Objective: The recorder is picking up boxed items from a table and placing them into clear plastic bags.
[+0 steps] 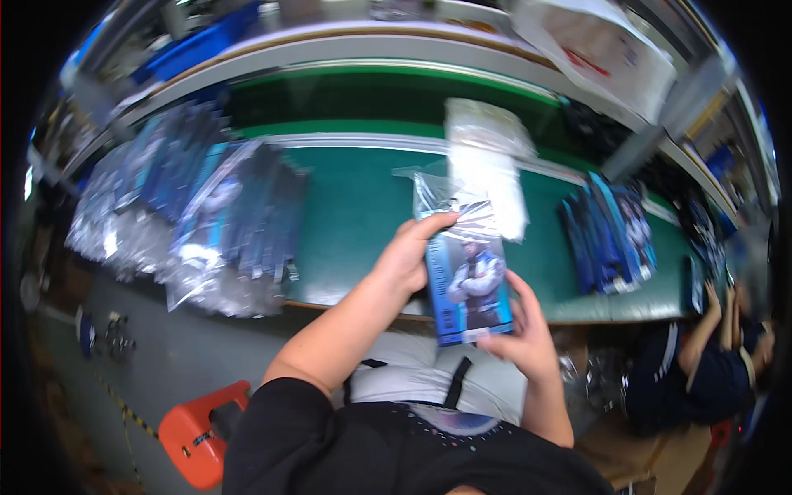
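Note:
A flat blue printed package with a picture of a person in a jacket is held in front of my body, near the table's front edge. Clear plastic film shows at its upper end. My left hand grips the upper left side, thumb across the front. At the lower right corner, my right hand holds the edge between thumb and fingers. Just beyond lies a stack of clear plastic bags, partly covered by the package.
Many bagged packages stand in rows on the green table at left. Blue packages lean together at right. A shelf spans the back, with a white bag. An orange stool stands lower left; a co-worker is at far right.

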`<move>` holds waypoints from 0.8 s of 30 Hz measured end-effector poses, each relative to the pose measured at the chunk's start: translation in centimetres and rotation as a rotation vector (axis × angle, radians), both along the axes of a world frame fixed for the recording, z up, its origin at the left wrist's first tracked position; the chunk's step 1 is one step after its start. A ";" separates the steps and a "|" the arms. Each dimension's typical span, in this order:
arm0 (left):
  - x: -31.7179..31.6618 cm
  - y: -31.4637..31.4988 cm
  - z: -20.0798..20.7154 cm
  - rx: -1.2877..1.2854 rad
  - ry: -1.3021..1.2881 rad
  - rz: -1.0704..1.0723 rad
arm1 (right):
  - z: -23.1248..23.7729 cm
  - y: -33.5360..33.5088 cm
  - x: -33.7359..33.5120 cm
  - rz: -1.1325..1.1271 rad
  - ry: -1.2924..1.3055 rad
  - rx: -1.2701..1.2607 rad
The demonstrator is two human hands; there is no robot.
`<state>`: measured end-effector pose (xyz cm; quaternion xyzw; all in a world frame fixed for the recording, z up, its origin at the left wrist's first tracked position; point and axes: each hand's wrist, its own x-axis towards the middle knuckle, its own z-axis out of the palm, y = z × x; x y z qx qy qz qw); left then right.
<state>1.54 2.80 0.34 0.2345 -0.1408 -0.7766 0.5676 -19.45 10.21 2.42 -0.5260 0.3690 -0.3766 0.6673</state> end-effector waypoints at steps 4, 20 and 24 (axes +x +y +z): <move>-1.9 1.7 1.0 0.030 -0.048 -0.023 | 0.1 0.4 0.2 -0.069 -0.049 -0.151; -2.4 8.0 3.1 -0.003 0.077 -0.562 | 3.3 2.5 3.7 -0.153 0.222 -0.709; 0.5 9.3 7.1 -0.051 -0.135 -0.209 | 3.4 2.0 3.9 0.129 0.008 -0.746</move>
